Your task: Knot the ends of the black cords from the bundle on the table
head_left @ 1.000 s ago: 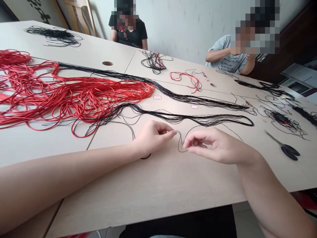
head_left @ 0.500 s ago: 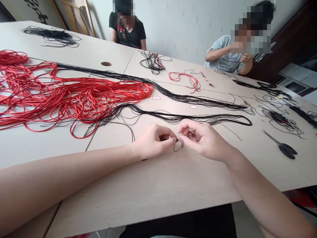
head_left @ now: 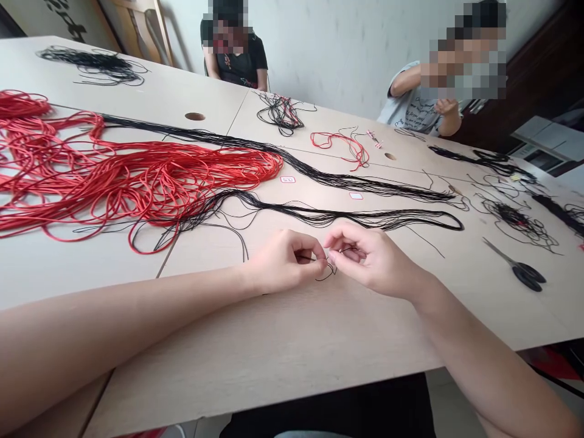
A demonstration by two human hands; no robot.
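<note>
Thumb and forefinger of my left hand (head_left: pixel 292 261) are pinched on a thin black cord (head_left: pixel 327 278), which hangs in a small loop below the fingertips. Close beside it, my right hand (head_left: pixel 365 255) is curled, and a length of the same cord runs through its fingers. The fingertips of both hands nearly touch, so the exact crossing of the cord between them is hidden. Just beyond the hands lies a long bundle of black cords (head_left: pixel 337 216), folded into a bend at its right end.
A large heap of red cord (head_left: pixel 137 176) covers the left. Scissors (head_left: pixel 515 265) lie at the right, near a tangle of black cord (head_left: pixel 515 219). Another black bundle (head_left: pixel 314 173) runs behind two small labels (head_left: pixel 288 179). Two people (head_left: pixel 235 55) sit across the table (head_left: pixel 255 347).
My right hand has shifted slightly left, closer to my left fingertips. The cord loop beneath them has changed shape and shows less. Across the table, the person at right has raised an arm.
</note>
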